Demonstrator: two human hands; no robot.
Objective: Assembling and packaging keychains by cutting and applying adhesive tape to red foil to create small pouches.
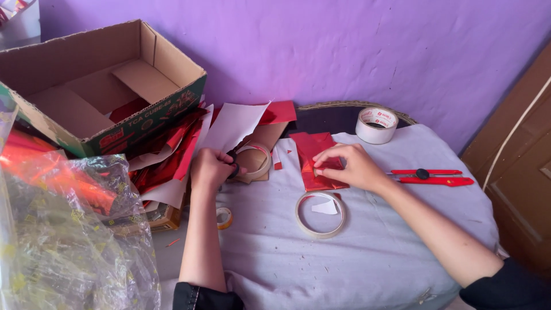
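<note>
The red foil [317,161] lies flat on the worktop [367,247], directly under the right hand [350,166]. This hand presses on it from the right side; the fingers [324,162] are bent and pinch the foil edge near the middle of the sheet. The long axis of the foil runs away from the person, toward the purple wall [344,51].

The left hand [211,167] is to the left of the foil, apart from it, so the right hand is the nearer one. The left fingers are clenched around a small dark tool [234,166], maybe scissors, but I cannot tell for sure. It rests beside a white paper sheet [232,126].

The foil is shiny and creased, thin like wrapping material. The worktop is covered with a soft pale cloth with wrinkles. A thin tape ring [321,214] lies just in front of the foil, and a thick white tape roll [376,125] stands behind it. A red cutter [433,177] lies to the right of the right hand, its long axis left to right. At the left stand an open cardboard box [97,80] and a crinkled clear plastic bag [69,229].
</note>
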